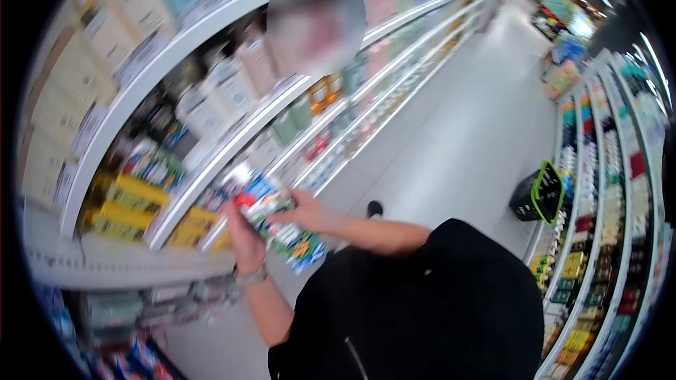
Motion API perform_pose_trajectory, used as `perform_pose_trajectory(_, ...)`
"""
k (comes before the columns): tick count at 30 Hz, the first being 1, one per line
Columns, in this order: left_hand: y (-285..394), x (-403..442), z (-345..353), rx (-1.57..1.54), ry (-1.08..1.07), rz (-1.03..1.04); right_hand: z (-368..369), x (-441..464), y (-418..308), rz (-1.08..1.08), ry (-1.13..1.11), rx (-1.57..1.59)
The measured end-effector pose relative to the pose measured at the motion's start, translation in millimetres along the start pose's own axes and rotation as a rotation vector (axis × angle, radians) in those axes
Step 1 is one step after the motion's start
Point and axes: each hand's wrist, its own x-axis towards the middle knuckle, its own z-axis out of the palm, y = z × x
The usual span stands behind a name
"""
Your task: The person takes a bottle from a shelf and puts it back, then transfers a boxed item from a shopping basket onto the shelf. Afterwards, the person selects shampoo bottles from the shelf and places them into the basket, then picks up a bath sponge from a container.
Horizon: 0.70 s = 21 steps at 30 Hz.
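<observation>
From my remote seat, the largest thing I had was the tall white-edged shelving [190,197] on the left, across the pale, glossy floor [436,119] from a second stocked shelving run on the right. Beside that run sat a black basket with a lime-green rim [524,198]; I guessed its spot left both hands free. Bright yellow rectangular packs [130,214] stood in rows low down, presumably for easy display. The glossy multicoloured package [299,248] was in front of the person's body, tilted between the hands. The right hand [308,212] gripped its side; the left hand [248,243] lay along the opposite edge, probably steadying it, though blur hid whether those fingers were closed.
</observation>
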Motion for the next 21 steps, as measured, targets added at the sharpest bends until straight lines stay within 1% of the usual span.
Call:
perform_pose_trajectory(1, 0.4, -1.0, -0.9, -0.079, -0.008, -0.123, -1.0, 1.5, 3.9, -0.003, -0.027, 0.018)
perform_pose_trajectory(2, 0.5, 1.0, 2.3, 0.078, -0.004, -0.04, -3.5, 5.3, 9.2, -0.009, -0.056, 0.034)
perform_pose_trajectory(3, -1.6, 1.4, 0.0, -0.029, 0.042, -0.098, -4.6, 6.8, 14.3, 0.002, -0.05, 0.033)
perform_pose_trajectory(4, -10.3, 6.1, -12.6, -0.081, 0.003, -0.098, -5.2, 8.7, 18.8, 0.01, -0.042, 0.028)
perform_pose_trajectory(5, -3.1, 4.6, 3.8, -0.107, 0.082, -0.102, -3.7, 8.0, 15.0, 0.026, -0.051, 0.054)
perform_pose_trajectory(7, 4.9, -0.7, 10.5, -0.166, 0.055, -0.104, 2.4, 4.2, 8.4, 0.051, -0.054, 0.123)
perform_pose_trajectory(8, -0.6, 1.7, 0.9, -0.189, 0.003, -0.081, 3.6, 4.5, 7.7, 0.057, -0.043, 0.164)
perform_pose_trajectory(10, 5.2, -2.2, 6.3, -0.016, 0.019, -0.044, 5.5, 7.0, 7.6, 0.061, -0.067, 0.193)
perform_pose_trajectory(11, 11.1, -8.1, 8.4, -0.05, -0.024, -0.112, 5.7, 7.4, 7.9, 0.072, -0.059, 0.216)
perform_pose_trajectory(14, -7.1, -18.8, 2.1, -0.028, -0.036, -0.086, 5.3, 10.2, 7.2, 0.093, -0.014, 0.262)
perform_pose_trajectory(18, -30.3, -48.8, -2.6, 0.091, 0.028, -0.217, 1.6, 18.1, -4.1, 0.062, 0.041, 0.3)
perform_pose_trajectory(19, -37.3, -53.7, -2.7, 0.194, 0.053, -0.192, 0.5, 21.7, -6.0, 0.048, 0.051, 0.302)
perform_pose_trajectory(21, -40.7, -60.9, -4.9, 0.134, 0.092, -0.301, -1.1, 28.6, -9.8, 0.014, 0.066, 0.276)
